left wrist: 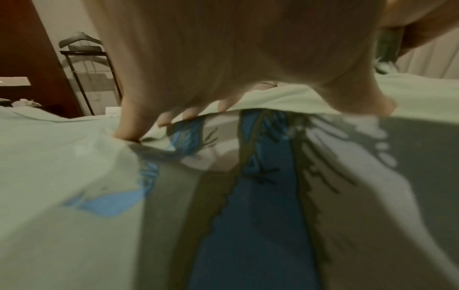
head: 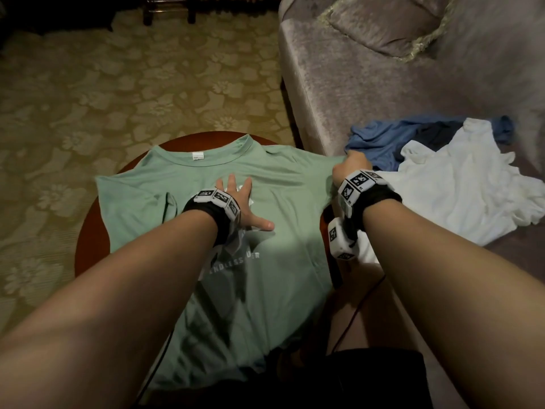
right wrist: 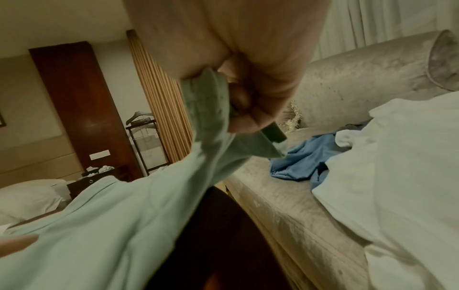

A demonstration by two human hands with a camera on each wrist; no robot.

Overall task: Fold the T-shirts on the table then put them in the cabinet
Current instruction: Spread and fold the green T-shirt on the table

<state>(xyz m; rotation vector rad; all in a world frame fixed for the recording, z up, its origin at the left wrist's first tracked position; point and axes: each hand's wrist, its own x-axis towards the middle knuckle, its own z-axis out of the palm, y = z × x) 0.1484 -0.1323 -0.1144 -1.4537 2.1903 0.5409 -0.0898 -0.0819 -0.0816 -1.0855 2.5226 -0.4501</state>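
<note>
A mint-green T-shirt [head: 283,196] with a printed chest graphic lies face up on a small round wooden table [head: 88,225], collar away from me. My left hand [head: 239,199] lies flat with spread fingers on the print, pressing the cloth [left wrist: 74,176] down. My right hand [head: 354,165] grips the shirt's right sleeve end, lifted off the table toward the sofa. The right wrist view shows the fist [right wrist: 250,94] curled round the bunched green sleeve [right wrist: 211,109]. A blue T-shirt [head: 380,143] and a white T-shirt [head: 460,184] lie crumpled on the sofa.
A grey velvet sofa [head: 339,84] with a cushion [head: 386,22] stands right of the table, nearly touching it. Patterned carpet [head: 132,84] spreads beyond. In the right wrist view a dark wooden cabinet [right wrist: 82,102], a valet stand [right wrist: 146,141] and a bed pillow [right wrist: 27,198] stand farther off.
</note>
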